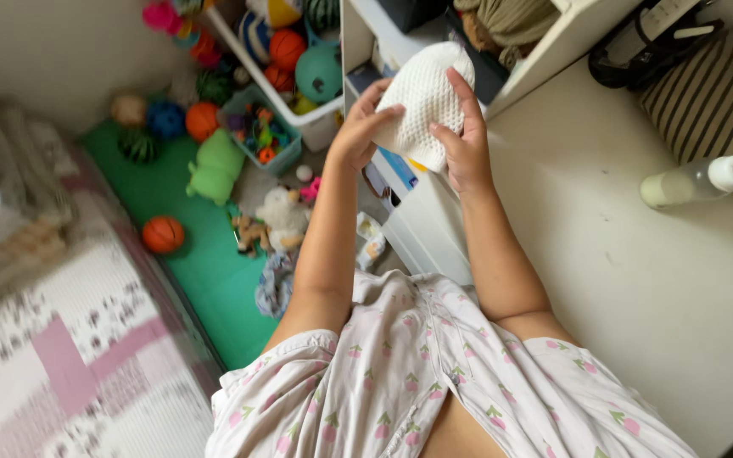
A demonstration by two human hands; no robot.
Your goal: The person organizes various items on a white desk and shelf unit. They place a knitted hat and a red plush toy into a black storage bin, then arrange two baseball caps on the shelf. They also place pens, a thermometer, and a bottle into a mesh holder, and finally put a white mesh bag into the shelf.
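Observation:
A white knitted piece of clothing (424, 95), small and textured, is held up in front of a white shelf unit (434, 225). My left hand (358, 131) grips its left edge with the fingers curled over the top. My right hand (464, 144) holds its right side, fingers spread along the fabric. Both forearms reach up from my body, which wears a white top with a pink flower print (400, 382).
A white tabletop (638, 280) on the right carries a pump bottle (697, 181) and a striped bag (714, 93). On the left lie a green mat (214, 271) with balls and soft toys, white toy bins (316, 127), and a patterned quilt (61, 356).

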